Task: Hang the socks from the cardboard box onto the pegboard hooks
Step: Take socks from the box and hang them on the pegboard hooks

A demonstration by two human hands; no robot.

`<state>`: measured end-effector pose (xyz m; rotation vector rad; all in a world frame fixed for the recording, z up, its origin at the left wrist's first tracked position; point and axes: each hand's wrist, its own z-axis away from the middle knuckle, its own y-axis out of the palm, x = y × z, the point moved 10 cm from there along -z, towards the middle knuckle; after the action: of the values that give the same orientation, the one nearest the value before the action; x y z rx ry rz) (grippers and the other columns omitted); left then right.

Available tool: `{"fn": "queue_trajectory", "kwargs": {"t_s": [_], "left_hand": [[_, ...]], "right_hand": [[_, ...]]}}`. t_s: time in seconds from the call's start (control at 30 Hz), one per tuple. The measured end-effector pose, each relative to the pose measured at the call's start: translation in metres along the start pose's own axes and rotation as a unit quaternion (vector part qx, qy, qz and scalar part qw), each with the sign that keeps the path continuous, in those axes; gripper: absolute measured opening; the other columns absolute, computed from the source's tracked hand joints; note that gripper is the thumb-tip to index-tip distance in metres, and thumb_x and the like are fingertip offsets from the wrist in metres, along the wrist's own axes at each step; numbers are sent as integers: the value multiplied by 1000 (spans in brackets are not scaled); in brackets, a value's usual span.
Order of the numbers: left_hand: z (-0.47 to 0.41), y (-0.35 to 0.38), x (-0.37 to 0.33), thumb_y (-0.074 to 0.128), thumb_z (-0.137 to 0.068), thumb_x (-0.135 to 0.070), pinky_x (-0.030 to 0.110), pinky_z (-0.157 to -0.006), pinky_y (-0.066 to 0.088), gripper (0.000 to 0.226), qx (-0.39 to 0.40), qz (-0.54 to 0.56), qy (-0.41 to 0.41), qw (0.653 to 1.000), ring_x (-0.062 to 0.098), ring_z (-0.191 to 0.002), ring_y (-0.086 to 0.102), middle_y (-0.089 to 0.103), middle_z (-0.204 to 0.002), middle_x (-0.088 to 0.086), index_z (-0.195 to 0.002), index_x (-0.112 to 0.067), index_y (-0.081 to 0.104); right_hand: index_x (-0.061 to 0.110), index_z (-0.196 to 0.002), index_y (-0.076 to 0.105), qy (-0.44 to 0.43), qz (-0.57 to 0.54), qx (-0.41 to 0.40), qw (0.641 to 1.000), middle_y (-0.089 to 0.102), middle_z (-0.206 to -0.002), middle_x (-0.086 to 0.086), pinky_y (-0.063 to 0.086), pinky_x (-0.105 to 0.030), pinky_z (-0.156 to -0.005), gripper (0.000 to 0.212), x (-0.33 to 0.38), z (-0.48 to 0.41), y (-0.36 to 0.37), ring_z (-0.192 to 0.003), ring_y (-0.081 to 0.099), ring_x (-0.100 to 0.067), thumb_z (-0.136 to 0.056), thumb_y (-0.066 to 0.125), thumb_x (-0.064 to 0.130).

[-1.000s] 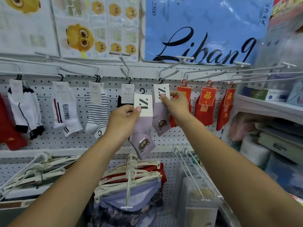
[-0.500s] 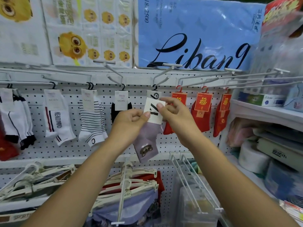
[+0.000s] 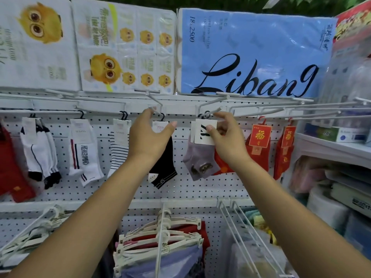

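Pegboard, lilac socks (in right hand)

Along the top stands a blue pack lettered "Libang" in black script, just beside white packs printed with yellow big-eyed creatures. Low down, white plastic hangers lie bunched over purple and red cloth — a white wire rack rises just right of them. A side shelf carries a green-and-white box.

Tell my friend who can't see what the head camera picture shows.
The right hand pinches the card of the purple socks under a white hook; the left hand is open beside it. Other socks hang along the pegboard.
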<state>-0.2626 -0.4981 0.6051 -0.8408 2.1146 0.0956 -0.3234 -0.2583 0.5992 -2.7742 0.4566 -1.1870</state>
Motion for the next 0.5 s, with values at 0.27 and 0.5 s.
{"fn": "queue_trajectory", "kwargs": {"t_s": [0.27,0.5], "left_hand": [[-6,5,3,74,-91,-35,27,-105,41,50,29,43,38,998,8,-129,53,61,-134,-6,-137,-23,57],[0,-1,14,72,-93,-32,28,-110,41,50,55,49,47,996,3,-129,54,62,-137,-9,-140,-29,56]], "right_hand": [[30,-130,58,8,43,10,999,61,-105,-5,57,-37,-85,35,-14,-13,17,-92,64,-20,-96,66,23],[21,-136,54,12,84,-9,996,57,-104,3,48,-19,-74,42,-15,-8,15,-87,58,-6,-96,66,24]]}}
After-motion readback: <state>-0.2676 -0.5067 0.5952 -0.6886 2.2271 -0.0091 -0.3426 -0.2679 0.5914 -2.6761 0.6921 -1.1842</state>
